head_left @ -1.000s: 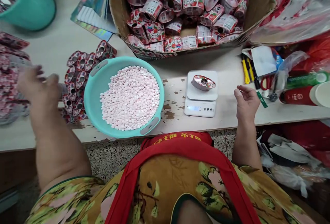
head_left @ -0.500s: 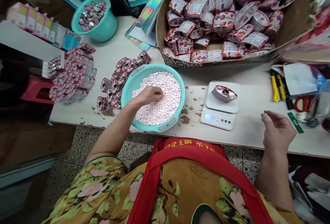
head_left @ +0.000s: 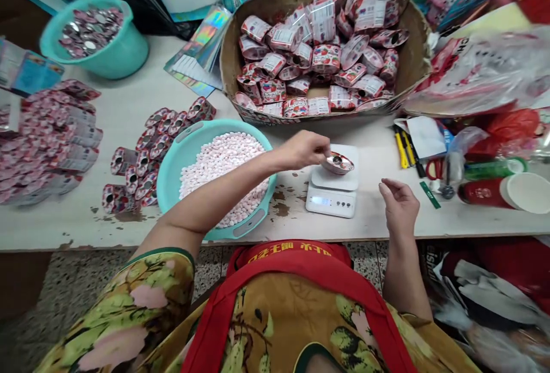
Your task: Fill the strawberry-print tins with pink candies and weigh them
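Observation:
My left hand (head_left: 304,150) reaches across the turquoise basin (head_left: 167,178) to the white digital scale (head_left: 330,204). Its fingers are pinched together at the left end of a strawberry-printed packet (head_left: 342,165) lying on the scale's plate. Whatever those fingertips hold is hidden; the packet has a dark round opening in its upward side. Small pale pink candies (head_left: 221,158) fill much of the basin, and my left forearm covers part of them. To the right of the scale, my right hand (head_left: 401,208) is raised with loosely curled fingers apart from the thumb, holding nothing.
A cardboard box (head_left: 326,110) of similar packets stands behind the scale. More packets are stacked left of the basin (head_left: 146,152). A turquoise bucket (head_left: 124,46) sits at back left. Yellow cutters (head_left: 401,149), scissors (head_left: 435,168) and a red cup (head_left: 481,192) lie at right.
My left hand has left the candies in the basin and moved right to the packet on the scale. My right hand stays raised beside the scale. The view has shifted to the right.

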